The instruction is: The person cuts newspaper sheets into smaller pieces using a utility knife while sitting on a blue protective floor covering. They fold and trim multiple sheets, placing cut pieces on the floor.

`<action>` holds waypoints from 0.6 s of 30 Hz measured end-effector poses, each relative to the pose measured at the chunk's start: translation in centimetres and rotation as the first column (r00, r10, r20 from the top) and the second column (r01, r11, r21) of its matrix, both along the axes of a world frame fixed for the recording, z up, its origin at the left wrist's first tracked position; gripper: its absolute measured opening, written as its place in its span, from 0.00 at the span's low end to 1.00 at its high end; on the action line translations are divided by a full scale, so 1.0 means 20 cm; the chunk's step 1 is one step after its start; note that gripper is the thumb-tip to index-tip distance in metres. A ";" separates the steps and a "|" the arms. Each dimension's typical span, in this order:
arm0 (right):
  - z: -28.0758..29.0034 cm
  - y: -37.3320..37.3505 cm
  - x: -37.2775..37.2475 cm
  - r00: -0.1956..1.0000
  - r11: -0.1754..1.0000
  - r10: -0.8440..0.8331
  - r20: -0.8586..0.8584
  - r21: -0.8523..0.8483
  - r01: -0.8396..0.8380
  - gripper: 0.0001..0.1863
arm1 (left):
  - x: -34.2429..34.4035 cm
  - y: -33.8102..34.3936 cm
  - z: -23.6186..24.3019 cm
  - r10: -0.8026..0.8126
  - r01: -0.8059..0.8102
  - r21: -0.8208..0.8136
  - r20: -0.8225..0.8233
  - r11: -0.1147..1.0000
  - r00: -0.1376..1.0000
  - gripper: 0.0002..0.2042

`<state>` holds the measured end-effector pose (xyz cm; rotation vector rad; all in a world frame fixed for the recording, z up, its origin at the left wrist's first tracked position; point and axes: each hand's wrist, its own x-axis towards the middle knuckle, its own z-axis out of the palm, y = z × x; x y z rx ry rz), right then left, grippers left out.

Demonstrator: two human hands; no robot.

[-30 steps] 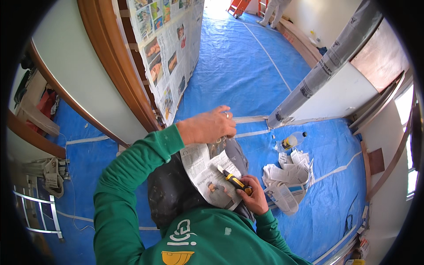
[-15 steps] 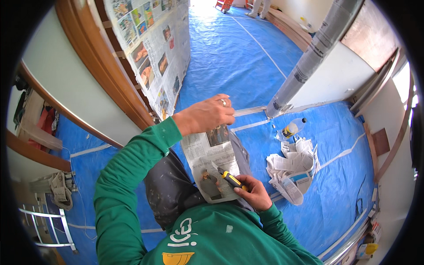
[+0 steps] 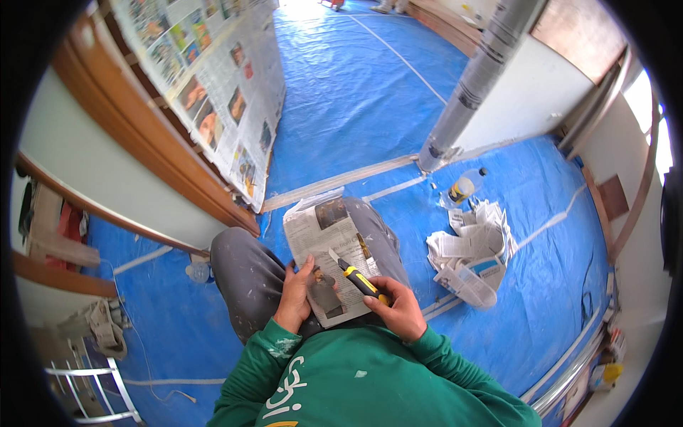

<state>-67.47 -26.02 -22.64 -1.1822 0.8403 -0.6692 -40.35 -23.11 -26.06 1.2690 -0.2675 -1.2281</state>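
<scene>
Both hands are over the person's lap. Left hand pinches the left edge of a folded newspaper sheet, thumb on top and most of its fingers hidden. Right hand is curled around the handle of a yellow and black knife, its blade pointing up and left over the paper; whether this hand also grips the sheet, I cannot tell. The sheet lies across the grey trousers. To the right, a heap of crumpled newspaper rests on the blue floor sheet, near a clear bottle with a yellow label.
</scene>
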 end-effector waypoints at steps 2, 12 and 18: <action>0.01 0.01 -0.01 1.000 1.000 0.018 0.010 0.015 -0.019 0.24 | 0.01 0.02 -0.01 -0.049 0.039 -0.053 -0.196 0.998 0.979 0.22; 0.08 -0.05 -0.17 0.954 0.970 0.058 0.293 0.211 -0.124 0.22 | 0.20 -0.25 0.32 -0.245 0.323 -0.239 0.305 0.916 0.920 0.25; 0.10 -0.18 -0.32 0.955 0.982 -0.173 0.240 0.121 0.148 0.22 | 0.24 -0.32 0.45 -0.387 0.432 -0.214 0.222 0.876 0.895 0.31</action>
